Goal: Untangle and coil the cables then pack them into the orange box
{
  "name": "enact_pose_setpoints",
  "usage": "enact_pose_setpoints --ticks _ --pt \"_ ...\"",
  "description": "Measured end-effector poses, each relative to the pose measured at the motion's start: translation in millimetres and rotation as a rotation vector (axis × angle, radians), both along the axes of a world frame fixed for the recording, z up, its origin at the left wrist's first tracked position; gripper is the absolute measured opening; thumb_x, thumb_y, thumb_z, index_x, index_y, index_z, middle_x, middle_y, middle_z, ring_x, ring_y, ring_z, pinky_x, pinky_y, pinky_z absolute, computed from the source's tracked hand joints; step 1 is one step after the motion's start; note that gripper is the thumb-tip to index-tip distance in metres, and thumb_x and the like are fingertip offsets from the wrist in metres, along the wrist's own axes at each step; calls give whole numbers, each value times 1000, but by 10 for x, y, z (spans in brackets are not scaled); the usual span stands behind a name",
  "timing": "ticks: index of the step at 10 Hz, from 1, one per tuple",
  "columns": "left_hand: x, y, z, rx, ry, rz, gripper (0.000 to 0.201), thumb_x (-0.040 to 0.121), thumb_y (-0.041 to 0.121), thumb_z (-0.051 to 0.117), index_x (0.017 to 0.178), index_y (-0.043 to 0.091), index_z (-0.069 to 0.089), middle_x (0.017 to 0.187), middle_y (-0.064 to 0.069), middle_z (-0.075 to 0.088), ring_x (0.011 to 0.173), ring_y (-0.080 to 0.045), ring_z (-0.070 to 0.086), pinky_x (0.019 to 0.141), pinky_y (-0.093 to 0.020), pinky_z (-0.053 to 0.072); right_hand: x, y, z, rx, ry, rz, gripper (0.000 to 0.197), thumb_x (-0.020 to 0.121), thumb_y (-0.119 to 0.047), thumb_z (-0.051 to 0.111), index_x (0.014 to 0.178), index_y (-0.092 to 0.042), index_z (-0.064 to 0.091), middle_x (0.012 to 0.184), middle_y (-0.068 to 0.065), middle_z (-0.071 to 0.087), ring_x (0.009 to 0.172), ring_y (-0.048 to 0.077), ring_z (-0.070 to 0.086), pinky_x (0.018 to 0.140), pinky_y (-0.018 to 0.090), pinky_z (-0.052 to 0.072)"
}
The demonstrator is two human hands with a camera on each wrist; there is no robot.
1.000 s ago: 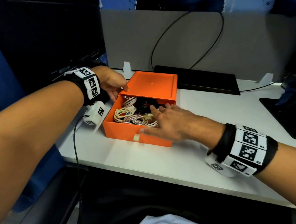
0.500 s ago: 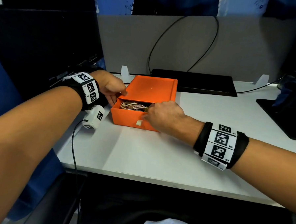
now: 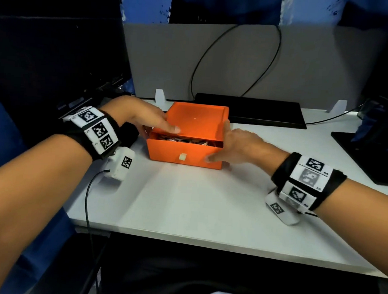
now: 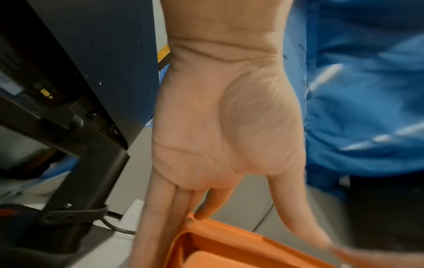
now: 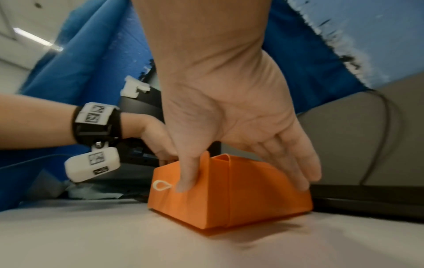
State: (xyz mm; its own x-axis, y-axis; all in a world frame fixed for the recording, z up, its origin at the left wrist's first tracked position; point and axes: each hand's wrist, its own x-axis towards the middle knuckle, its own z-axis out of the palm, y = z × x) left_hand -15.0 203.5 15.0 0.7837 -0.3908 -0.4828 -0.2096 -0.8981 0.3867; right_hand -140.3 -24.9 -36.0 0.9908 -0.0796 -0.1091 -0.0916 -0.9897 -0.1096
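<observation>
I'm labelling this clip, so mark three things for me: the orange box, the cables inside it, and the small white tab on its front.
orange box [image 3: 165, 153], head view, front wall.
cables [image 3: 184, 140], head view, strands showing in the gap under the lid.
white tab [image 3: 183, 157], head view, its middle.

Black keyboard [image 3: 258, 111] on white desk [image 3: 208, 203]

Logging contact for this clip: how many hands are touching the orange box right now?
2. The left hand rests on the lid at the orange box's left side, thumb at its front edge. The right hand spans the right corner, thumb on the front wall.
</observation>
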Motion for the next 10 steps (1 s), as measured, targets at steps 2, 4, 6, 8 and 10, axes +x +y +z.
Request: enact_pose_setpoints --ticks 2,4,6,8,10 --pt "-86 -89 -158 427 -373 -267 56 82 60 75 112 16 56 104 2 63 92 -19 63 80 -34 52 87 -156 -14 119 11 36 52 89 -58 71 112 -14 56 97 0 64 89 20 62 72 31 47" --pt "-34 -190 -205 514 -553 -264 44 88 50 73 108 12 66 89 0 62 85 -23 63 76 -36 52 287 -124 -131 44 -81 -3 37 95 -51 66 95 -16 55 86 2 57 85 24 58 73 35 45" --pt "10 -230 -201 552 -526 -208 50 85 51 76 113 11 66 92 -2 64 86 -25 66 85 -42 57 320 -121 -100 33 -60 36 33 96 -46 67 99 -16 54 95 2 56 89 24 57 75 35 45" --pt "28 -253 -249 503 -503 -210 49 88 49 72 122 16 58 104 1 60 94 -24 62 80 -36 51 150 -303 142 113 42 145 26 101 -37 62 78 -27 54 71 -9 63 73 14 63 64 27 44" --pt "128 -276 -266 482 -521 -244 45 91 42 69 128 19 58 117 -1 62 101 -24 60 89 -38 52 151 -353 413 92 77 231 29 102 -45 57 82 -26 63 84 -8 73 72 14 74 62 23 48"
